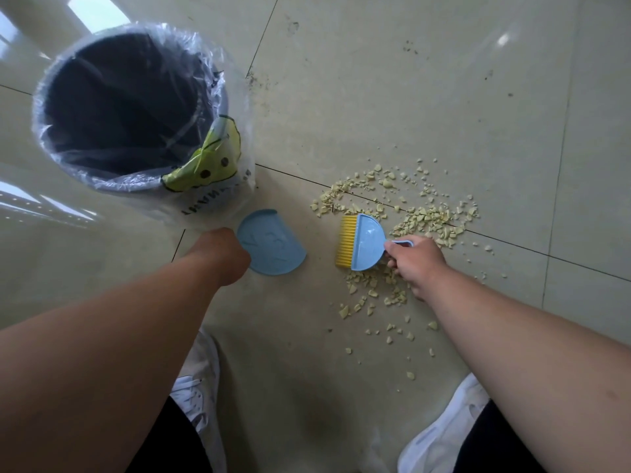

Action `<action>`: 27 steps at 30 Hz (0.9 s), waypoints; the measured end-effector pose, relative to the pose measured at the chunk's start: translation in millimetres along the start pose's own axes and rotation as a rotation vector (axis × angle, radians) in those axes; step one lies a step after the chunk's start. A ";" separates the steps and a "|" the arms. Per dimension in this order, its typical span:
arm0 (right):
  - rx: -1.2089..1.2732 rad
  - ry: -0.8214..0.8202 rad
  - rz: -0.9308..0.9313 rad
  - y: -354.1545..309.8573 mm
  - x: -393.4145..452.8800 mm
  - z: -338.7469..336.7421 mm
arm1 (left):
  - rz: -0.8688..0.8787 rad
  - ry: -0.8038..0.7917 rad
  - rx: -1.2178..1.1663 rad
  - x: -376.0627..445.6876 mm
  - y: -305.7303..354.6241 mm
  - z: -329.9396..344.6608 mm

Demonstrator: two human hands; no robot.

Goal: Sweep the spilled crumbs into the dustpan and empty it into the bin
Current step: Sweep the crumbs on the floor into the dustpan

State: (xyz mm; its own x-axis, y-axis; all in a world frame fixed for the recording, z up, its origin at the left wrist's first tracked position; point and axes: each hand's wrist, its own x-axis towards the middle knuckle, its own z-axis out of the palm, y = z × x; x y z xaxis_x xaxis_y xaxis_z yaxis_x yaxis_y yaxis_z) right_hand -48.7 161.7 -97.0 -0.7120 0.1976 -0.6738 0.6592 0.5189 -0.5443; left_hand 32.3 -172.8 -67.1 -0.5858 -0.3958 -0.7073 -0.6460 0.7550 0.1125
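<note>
Pale yellow-green crumbs (426, 216) lie scattered over the tiled floor at centre right. My right hand (418, 261) is shut on the handle of a small blue brush (365, 242), whose yellow bristles point left, toward the dustpan. A little to the left, the blue dustpan (273, 242) lies on the floor with my left hand (222, 256) closed on its near-left edge. There are no crumbs in the dustpan. The bin (129, 107), lined with a clear plastic bag, stands at the upper left, just beyond the dustpan.
My two white shoes (198, 380) (454, 425) stand on the floor at the bottom. Dark tile joints cross the glossy beige floor (409, 80). A yellow-green printed patch shows on the bin liner at the bin's near rim.
</note>
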 end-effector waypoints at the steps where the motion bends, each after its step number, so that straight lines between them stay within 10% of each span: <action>1: 0.018 -0.012 -0.002 -3.3 -0.6 4.5 | -0.002 -0.004 -0.008 1.9 -2.0 -0.3; 27: -0.047 0.151 -0.048 -74.8 48.0 24.3 | 0.059 0.072 0.000 18.9 8.0 5.9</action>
State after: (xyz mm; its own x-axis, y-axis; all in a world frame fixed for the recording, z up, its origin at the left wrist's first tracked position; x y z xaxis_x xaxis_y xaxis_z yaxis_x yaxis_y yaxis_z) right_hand -126.3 112.2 -100.8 -0.7728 0.2926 -0.5632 0.6142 0.5682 -0.5476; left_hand 19.0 -171.2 -83.7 -0.6563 -0.3869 -0.6477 -0.6094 0.7780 0.1529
